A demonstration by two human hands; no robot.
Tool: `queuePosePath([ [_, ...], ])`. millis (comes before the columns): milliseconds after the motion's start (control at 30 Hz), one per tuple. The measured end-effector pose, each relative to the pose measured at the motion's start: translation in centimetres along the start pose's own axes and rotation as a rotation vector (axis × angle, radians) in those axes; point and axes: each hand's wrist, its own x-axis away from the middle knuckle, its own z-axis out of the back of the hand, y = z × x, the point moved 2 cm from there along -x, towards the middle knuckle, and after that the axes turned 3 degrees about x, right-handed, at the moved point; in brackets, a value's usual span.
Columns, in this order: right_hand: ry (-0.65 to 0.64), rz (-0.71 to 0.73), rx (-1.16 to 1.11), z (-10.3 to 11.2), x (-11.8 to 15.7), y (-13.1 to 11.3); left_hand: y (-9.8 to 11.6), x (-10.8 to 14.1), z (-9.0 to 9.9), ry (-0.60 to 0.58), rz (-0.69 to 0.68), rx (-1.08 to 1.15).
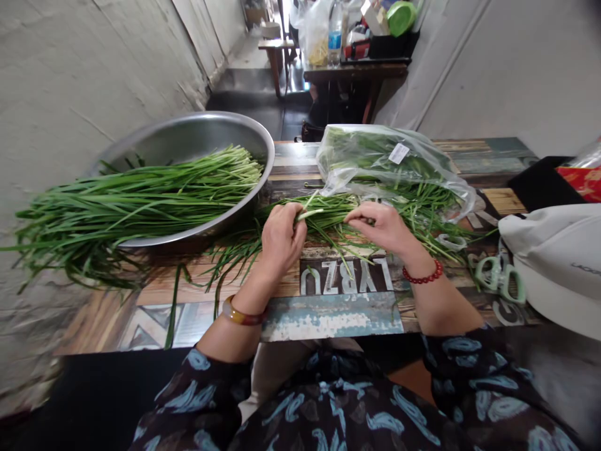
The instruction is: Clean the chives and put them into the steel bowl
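Note:
My left hand (283,241) is closed around a few garlic chives, whose pale stem ends (310,213) stick out past the thumb toward the right. Fingers pinched together, my right hand (384,227) hovers over loose chives (335,210) spread on the table; whatever is between its fingertips is too small to make out. On the left, a wide metal basin (206,118) holds a thick bundle of chives (154,197), stems to the right and leaves drooping over the rim. Behind my right hand lies a clear plastic bag (375,141) with more chives inside.
Green-handled scissors (500,279) and a white cap (556,263) lie at the right of the patterned wooden table (328,313). A black box (539,181) stands behind the cap. Farther back, a small table (357,72) carries a water bottle (334,37) and bags. Walls flank both sides.

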Motion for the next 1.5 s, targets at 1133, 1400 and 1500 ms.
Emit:
queuePosePath([
  [1133, 0.094, -0.399, -0.791, -4.1, 0.2, -1.8, 1.1, 0.3, -1.1, -0.266, 0.490, 0.991],
  [1400, 0.052, -0.326, -0.724, -4.3, 0.1, -2.1, 1.4, 0.4, -1.2, -0.359, 0.478, 0.912],
  [1500, 0.098, -0.346, -0.704, -4.3, 0.1, -2.0, 1.3, 0.3, -1.2, -0.355, 0.455, 0.848],
])
